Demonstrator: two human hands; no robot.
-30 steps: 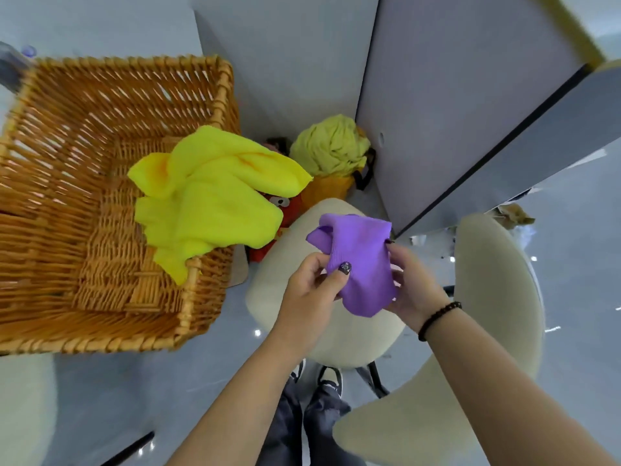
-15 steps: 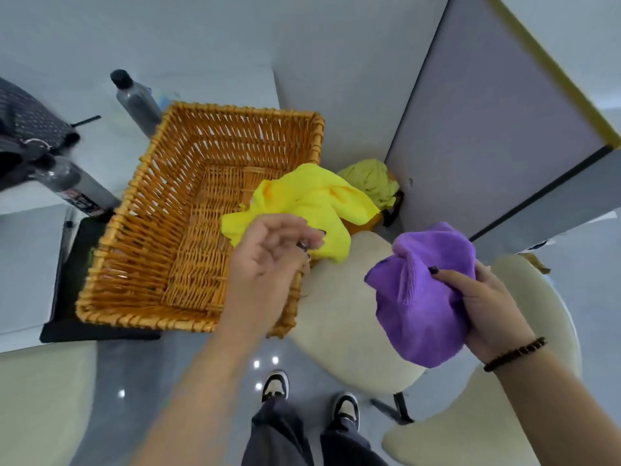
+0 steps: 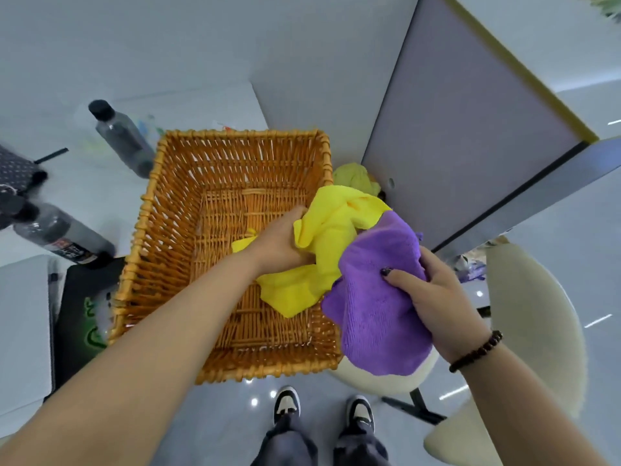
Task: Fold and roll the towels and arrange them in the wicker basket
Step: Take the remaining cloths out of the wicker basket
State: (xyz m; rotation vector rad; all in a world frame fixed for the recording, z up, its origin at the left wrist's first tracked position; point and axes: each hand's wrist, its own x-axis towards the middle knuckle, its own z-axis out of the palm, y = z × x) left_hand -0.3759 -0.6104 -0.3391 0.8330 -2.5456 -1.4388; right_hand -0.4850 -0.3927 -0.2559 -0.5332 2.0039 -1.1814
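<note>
Yellow towel (image 3: 322, 250) | left hand (image 3: 282, 240) moved in, fingers gripped it | right hand (image 3: 433, 297) fingers clutched purple towel (image 3: 376, 314) | wicker basket (image 3: 161, 210) unfilled; folding judged pending.

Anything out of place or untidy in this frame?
Yes: the yellow towel lies crumpled over the wicker basket rim, unrolled, gripped by the left hand. The purple towel is bunched in the right hand.

My left grip's fingertips (image 3: 304, 260) are buried in the yellow towel (image 3: 322, 250). The purple towel (image 3: 376, 304) covers my right palm and the basket's (image 3: 235, 368) near corner. The left-edge bottle (image 3: 64, 237) is blurred.
</note>
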